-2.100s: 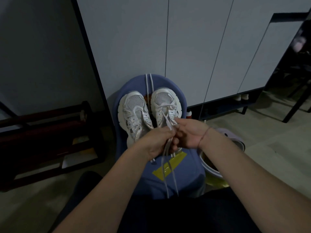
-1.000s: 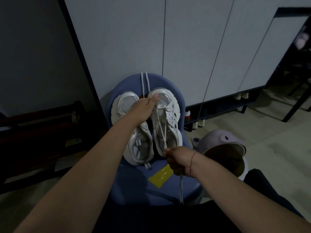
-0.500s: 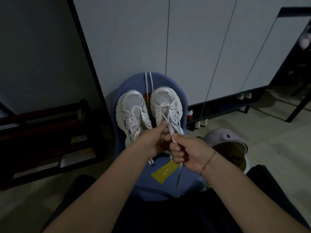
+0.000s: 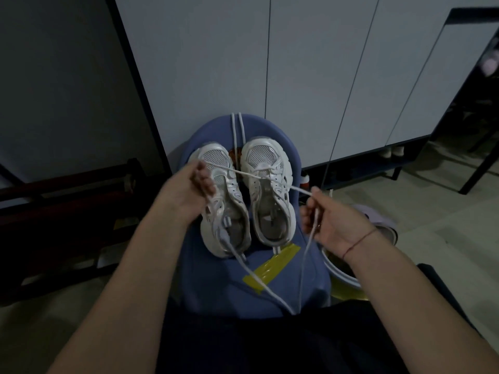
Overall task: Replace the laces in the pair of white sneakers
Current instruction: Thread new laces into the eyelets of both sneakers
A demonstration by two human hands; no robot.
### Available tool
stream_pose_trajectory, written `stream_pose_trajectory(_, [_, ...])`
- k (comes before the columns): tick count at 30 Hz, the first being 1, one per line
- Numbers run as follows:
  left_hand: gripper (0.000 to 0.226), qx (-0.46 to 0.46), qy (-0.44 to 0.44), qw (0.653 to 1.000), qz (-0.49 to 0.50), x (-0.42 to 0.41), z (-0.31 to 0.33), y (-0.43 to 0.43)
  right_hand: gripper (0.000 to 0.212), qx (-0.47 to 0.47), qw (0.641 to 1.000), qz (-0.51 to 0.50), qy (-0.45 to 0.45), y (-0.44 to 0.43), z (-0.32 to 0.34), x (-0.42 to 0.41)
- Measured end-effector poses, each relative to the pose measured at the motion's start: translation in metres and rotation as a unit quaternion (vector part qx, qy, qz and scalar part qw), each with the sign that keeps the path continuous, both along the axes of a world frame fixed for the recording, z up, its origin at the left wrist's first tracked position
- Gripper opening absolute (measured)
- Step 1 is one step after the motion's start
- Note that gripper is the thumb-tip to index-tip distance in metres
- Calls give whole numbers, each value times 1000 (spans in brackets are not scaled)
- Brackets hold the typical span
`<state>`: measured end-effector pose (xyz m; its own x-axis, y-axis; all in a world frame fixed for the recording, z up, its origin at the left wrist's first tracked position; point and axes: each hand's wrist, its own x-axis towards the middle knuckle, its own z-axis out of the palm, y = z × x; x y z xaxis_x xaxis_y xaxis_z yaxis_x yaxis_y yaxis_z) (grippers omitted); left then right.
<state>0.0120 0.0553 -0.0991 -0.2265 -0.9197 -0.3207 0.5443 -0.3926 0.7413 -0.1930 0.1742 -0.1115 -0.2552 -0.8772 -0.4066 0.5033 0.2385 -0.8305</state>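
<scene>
My left hand (image 4: 189,190) and right hand (image 4: 333,225) are now apart, each grip clamped on the lace (image 4: 237,171); the first row tightens.

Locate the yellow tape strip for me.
Head view, lower centre: the yellow tape strip lies on the blue seat, just nearer the person than the heel of the right-hand sneaker.

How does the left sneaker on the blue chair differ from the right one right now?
The right sneaker has a white lace threaded through its front eyelets, stretched between the left hand and right hand; the lace only passes over the left sneaker. The left hand partly covers the left sneaker; the right sneaker is in full view. Both are white, side by side on the blue chair, toes pointing away.
</scene>
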Motion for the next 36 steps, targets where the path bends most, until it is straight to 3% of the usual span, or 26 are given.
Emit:
stream_pose_trajectory(1, [35, -21, -39, 999, 20, 10, 1, -7, 42, -14, 1000, -17, -19, -1, 2, -5])
stream_pose_trajectory(3, [36, -64, -202, 974, 79, 29, -3, -15, 40, -57, 996, -25, -57, -3, 7, -15])
stream_pose_trajectory(6, [28, -141, -474, 855, 156, 40, -21, -20, 35, -120, 984, -7, -131, -3, 12, -19])
stream_pose_trajectory(8, [26, -236, -560, 778, 161, 24, -21, -13, 35, -149, 973, 7, -178, -5, 15, -15])
stream_pose_trajectory(9, [22, -279, -541, 782, 135, 9, -17, -5, 35, -155, 970, 12, -188, -6, 16, -11])
stream_pose_trajectory(10, [21, -298, -494, 812, 83, -8, -13, 8, 34, -158, 969, 16, -191, -9, 18, -7])
stream_pose_trajectory(12, [29, -255, -353, 896, -87, -41, -9, 38, 31, -158, 969, 23, -186, -15, 23, 0])
stream_pose_trajectory(13, [36, -218, -291, 915, -175, -55, -9, 51, 30, -160, 971, 24, -178, -19, 26, 2])
stream_pose_trajectory(16, [44, -188, -202, 899, -341, -71, -20, 69, 27, -162, 976, 8, -146, -30, 34, -3])
stream_pose_trajectory(19, [29, -178, -183, 907, -335, -62, -20, 59, 24, -136, 983, -33, -121, -41, 39, -29])
stream_pose_trajectory(22, [30, -158, -183, 927, -286, -42, -17, 37, 28, -92, 985, -80, -125, -46, 36, -60])
stream_pose_trajectory(25, [32, -148, -196, 937, -249, -30, -17, 26, 38, -37, 995, -34, -88, -42, 18, -67])
stream_pose_trajectory(28, [32, -171, -229, 923, -256, -35, -23, 30, 46, 27, 991, 128, -29, -34, 0, -34])
stream_pose_trajectory(30, [30, -190, -257, 907, -273, -42, -27, 35, 38, 44, 980, 195, -22, -28, -3, -2])
stream_pose_trajectory(34, [28, -210, -290, 889, -284, -47, -27, 40, 26, 2, 990, 135, -50, -29, -6, 30])
stream_pose_trajectory(36, [30, -217, -299, 885, -285, -46, -25, 41, 22, -2, 996, 94, -9, -34, -9, 25])
